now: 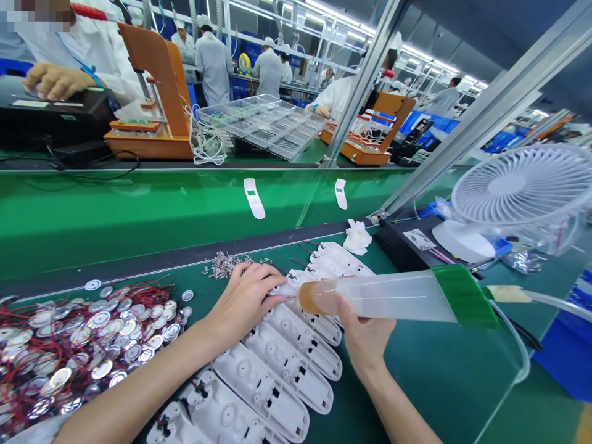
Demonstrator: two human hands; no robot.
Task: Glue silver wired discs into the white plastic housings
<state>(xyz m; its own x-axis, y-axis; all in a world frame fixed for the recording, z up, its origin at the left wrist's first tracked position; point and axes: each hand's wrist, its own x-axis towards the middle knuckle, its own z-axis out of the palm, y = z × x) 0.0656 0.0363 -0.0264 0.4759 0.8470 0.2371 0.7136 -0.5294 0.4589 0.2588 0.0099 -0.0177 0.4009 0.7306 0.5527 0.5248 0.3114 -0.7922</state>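
My right hand [367, 339] is wrapped around a large translucent glue syringe [393, 296] with a green cap and an amber front end. The syringe lies nearly level, its front end pointing left at my left hand [245, 302]. The fingers and thumb of my left hand close on the upper end of a white plastic shell [289, 290]; the exact contact is partly hidden. Several more white plastic shells [261, 373] lie in an overlapping row below and above the hands, inner side up. The syringe's tip is hidden by fingers and shells.
Round metal discs with red wires [102, 333] are heaped at left. Small metal parts [224, 265] lie behind my left hand. Crumpled tissue [357, 237] and a white fan [522, 185] stand right. Two white covers [254, 198] rest on the green belt [139, 209]. Co-workers sit beyond.
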